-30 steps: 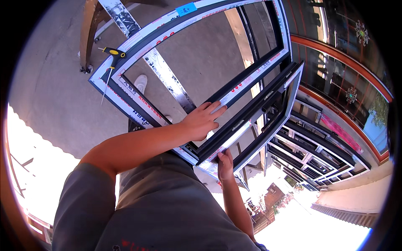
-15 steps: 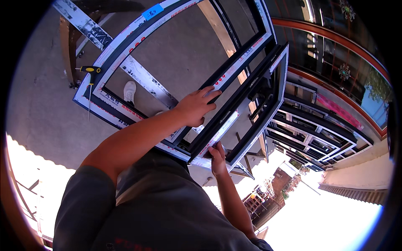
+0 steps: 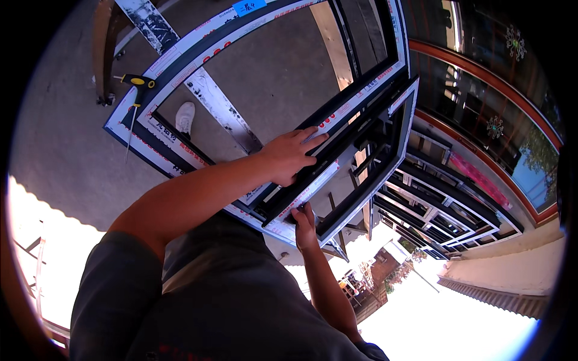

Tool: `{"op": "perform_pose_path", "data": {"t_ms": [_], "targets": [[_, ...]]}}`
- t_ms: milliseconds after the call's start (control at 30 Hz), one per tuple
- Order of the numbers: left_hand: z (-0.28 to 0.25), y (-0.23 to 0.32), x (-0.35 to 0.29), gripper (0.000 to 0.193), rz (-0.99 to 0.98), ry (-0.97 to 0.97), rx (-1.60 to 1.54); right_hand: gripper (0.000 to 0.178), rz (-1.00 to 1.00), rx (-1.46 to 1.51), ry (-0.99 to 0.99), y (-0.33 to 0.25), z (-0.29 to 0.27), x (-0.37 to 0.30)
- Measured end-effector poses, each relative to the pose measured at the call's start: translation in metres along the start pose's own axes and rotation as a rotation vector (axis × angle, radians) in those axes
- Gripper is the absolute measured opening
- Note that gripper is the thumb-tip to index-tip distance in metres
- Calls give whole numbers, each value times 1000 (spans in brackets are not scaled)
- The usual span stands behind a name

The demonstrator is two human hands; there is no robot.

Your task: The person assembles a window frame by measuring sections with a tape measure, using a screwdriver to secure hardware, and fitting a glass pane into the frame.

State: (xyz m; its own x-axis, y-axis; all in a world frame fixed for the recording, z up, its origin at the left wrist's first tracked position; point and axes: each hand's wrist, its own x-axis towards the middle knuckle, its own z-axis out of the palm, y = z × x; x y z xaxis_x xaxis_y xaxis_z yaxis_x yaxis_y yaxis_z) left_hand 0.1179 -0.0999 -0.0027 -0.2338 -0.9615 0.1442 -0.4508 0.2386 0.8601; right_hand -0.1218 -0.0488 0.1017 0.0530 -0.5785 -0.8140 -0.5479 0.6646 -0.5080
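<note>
A large window frame (image 3: 176, 55), black with white printed film, lies in front of me. On its right side a narrower hinged sash (image 3: 394, 171) stands tilted away from it. My left hand (image 3: 289, 157) rests on the frame's dark middle bar with fingers spread, beside the sash's near edge. My right hand (image 3: 305, 227) grips the sash's lower bar, thumb up; its other fingers are mostly hidden. A T-handle hex key (image 3: 139, 83) with a black and yellow grip lies across the frame's left corner.
A paint-stained white beam (image 3: 223, 111) runs beneath the frame, above the concrete floor. My shoe (image 3: 185, 119) shows through the opening. Several more frames (image 3: 448, 201) lean by the wall at right, below red-trimmed glass doors (image 3: 481, 96). A blue label (image 3: 248, 7) sticks to the far rail.
The sash has swung slightly closer to the frame, and my right hand has moved left with it. My left hand sits a little further right. The whole view has shifted slightly.
</note>
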Motion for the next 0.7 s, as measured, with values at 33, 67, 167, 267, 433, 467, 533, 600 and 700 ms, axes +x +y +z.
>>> {"op": "perform_pose_path", "data": {"t_ms": [33, 67, 167, 267, 433, 467, 533, 600, 700], "targets": [[3, 2, 0, 43, -1, 12, 7, 57, -9, -1, 3, 1, -1, 0], [5, 3, 1, 36, -1, 22, 15, 54, -14, 1, -1, 1, -1, -1], [8, 3, 6, 34, -18, 32, 2, 49, -25, 10, -1, 0, 0, -2], [12, 0, 9, 25, -9, 52, -11, 49, -26, 11, -2, -2, 2, -2], [-2, -3, 6, 50, -19, -27, -47, 52, -14, 19, -14, 3, 0, 0], [-5, -6, 5, 58, -22, -30, -66, 53, -10, 12, -21, 4, 1, 2], [-9, -11, 5, 66, -77, -50, -135, 55, 0, -10, -27, 3, 1, 5], [-13, -17, 7, 70, -115, -72, -184, 58, 11, -23, -43, 4, 2, 11], [-20, -18, 10, 65, -148, -85, -235, 60, 31, -31, -51, 5, 4, 16]]}}
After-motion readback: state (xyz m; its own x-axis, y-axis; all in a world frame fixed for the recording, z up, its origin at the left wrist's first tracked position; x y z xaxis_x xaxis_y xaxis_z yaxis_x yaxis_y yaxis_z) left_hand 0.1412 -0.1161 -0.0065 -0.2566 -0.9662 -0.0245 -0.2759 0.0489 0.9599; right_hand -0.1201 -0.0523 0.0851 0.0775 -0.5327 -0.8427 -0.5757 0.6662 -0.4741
